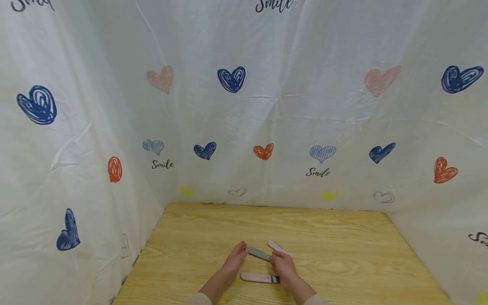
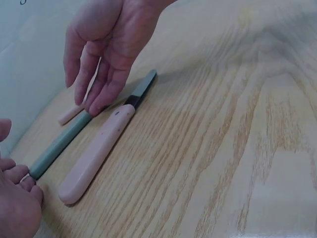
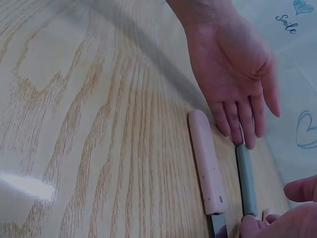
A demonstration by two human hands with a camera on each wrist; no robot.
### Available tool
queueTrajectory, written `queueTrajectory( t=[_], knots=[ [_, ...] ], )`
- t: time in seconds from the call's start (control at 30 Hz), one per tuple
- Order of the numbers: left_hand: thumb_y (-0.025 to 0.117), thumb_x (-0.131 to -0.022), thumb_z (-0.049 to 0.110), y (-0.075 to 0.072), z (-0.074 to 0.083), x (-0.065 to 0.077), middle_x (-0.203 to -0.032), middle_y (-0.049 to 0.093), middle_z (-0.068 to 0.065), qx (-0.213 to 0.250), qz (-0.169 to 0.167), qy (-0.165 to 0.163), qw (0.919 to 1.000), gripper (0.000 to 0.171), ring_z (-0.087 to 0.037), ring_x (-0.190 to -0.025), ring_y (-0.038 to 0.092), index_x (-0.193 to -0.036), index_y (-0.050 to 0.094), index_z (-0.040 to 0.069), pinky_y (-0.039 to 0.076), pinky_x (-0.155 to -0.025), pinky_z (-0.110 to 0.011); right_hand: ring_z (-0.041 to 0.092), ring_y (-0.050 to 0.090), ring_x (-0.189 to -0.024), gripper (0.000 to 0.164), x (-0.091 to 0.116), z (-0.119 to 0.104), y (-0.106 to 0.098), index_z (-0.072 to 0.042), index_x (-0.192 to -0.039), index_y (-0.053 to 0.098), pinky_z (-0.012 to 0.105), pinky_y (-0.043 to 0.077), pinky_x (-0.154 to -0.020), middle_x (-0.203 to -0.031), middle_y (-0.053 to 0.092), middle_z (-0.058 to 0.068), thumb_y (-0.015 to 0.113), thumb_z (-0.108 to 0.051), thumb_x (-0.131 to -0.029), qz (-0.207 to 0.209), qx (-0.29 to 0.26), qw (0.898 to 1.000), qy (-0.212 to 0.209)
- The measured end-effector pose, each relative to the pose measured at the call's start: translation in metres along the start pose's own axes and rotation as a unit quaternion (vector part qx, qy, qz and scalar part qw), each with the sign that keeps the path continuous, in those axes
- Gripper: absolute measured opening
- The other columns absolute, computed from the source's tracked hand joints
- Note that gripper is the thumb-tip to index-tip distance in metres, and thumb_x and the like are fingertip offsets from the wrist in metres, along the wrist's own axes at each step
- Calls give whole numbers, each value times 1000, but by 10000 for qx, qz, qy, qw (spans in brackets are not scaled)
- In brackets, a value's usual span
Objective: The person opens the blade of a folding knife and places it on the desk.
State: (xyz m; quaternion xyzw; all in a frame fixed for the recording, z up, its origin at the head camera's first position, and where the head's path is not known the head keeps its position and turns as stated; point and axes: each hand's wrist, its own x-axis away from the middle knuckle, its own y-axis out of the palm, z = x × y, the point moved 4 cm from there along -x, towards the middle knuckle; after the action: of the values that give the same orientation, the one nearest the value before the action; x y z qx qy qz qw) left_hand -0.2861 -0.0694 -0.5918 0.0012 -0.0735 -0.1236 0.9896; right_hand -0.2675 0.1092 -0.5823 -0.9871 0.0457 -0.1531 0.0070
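A knife with a grey-green handle (image 1: 259,253) lies on the table between the two hands. My left hand (image 1: 233,262) touches one end of that handle with straight fingertips, its thumb apart in the right wrist view. At the other end, the fingertips of my right hand (image 2: 111,44) touch the handle, with the thumb held away. Nearer to me lies a pink-handled knife (image 2: 99,153), its blade pointing right, partly behind the right hand in the head view. A second pink handle (image 1: 275,245) lies beyond the green one, partly hidden by the right hand.
The wood-grain table (image 1: 343,254) extends to both sides of the hands. A white curtain (image 1: 282,118) printed with hearts and "Smile" encloses the back and sides.
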Motion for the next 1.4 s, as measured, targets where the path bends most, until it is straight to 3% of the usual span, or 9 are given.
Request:
queueTrajectory(
  t=[0.23, 0.43, 0.57, 0.73, 0.83, 1.0, 1.13, 1.27, 1.4],
  knots=[
    [44, -102, 17, 1, 0, 6, -149, 23, -38, -113, 349, 64, 9993, 60, -53, -139, 23, -146, 19, -15, 25, -115, -62, 13, 55, -77, 47, -4, 3, 1, 22, -126, 47, 20, 48, -64, -104, 64, 23, 56, -5, -88, 146, 261, 9995, -123],
    [47, -101, 16, -1, 0, 8, -148, 25, -39, 143, 398, 78, 9991, 65, -51, -139, 25, -146, 14, -16, 28, -115, -59, 10, 50, -72, 46, -3, 3, 0, 21, -127, 47, 18, 44, -60, -108, 61, 26, 56, -4, -89, 227, 228, 9990, -322],
    [50, -100, 14, -1, 0, 11, -147, 31, -37, 339, 528, 153, 9979, 63, -48, -138, 31, -146, 19, -15, 35, -114, -53, 8, 48, -70, 47, -2, 1, 0, 20, -129, 45, 17, 41, -57, -111, 60, 28, 56, -4, -90, 259, 112, 9989, -387],
    [54, -98, 12, -2, -4, 14, -140, 44, -33, 471, 814, 130, 9955, 51, -38, -128, 49, -138, 38, -16, 49, -104, -38, 7, 48, -65, 43, -1, 0, 1, 20, -126, 49, 16, 41, -55, -111, 61, 28, 57, -1, -90, 373, 50, 9988, -326],
    [57, -96, 10, -3, -8, 15, -134, 51, -32, 506, 985, 21, 9938, 45, -30, -120, 56, -131, 47, -16, 53, -98, -33, 11, 54, -76, 40, -1, 2, 0, 19, -123, 53, 20, 48, -63, -118, 60, 31, 58, -1, -89, 489, 222, 9981, -310],
    [62, -93, 7, -4, -14, 15, -126, 58, -29, 593, 1190, -54, 9911, 40, -17, -109, 61, -126, 54, -15, 56, -92, -29, 14, 58, -83, 38, -1, 4, -2, 18, -121, 56, 24, 52, -69, -122, 58, 33, 60, -1, -88, 546, 376, 9974, -297],
    [66, -89, 3, -4, -16, 15, -116, 66, -24, 773, 1388, -63, 9873, 36, -10, -98, 63, -120, 59, -15, 58, -87, -27, 11, 60, -85, 42, -1, 3, -1, 17, -121, 56, 20, 52, -68, -120, 61, 31, 67, -3, -85, 380, 361, 9976, -458],
    [68, -87, 1, -3, -15, 16, -108, 69, -16, 967, 1375, -56, 9858, 34, -10, -94, 65, -116, 61, -15, 59, -85, -27, 9, 62, -89, 49, 0, 1, 0, 15, -123, 57, 17, 54, -69, -115, 65, 26, 74, -5, -82, 223, 346, 9971, -633],
    [68, -88, 3, -1, -11, 18, -108, 69, -13, 1058, 1221, -21, 9869, 34, -10, -94, 65, -116, 61, -15, 58, -87, -29, 5, 60, -84, 47, 0, 0, -3, 12, -120, 60, 16, 53, -68, -108, 68, 18, 75, -6, -81, 318, 296, 9972, -608]
  ],
)
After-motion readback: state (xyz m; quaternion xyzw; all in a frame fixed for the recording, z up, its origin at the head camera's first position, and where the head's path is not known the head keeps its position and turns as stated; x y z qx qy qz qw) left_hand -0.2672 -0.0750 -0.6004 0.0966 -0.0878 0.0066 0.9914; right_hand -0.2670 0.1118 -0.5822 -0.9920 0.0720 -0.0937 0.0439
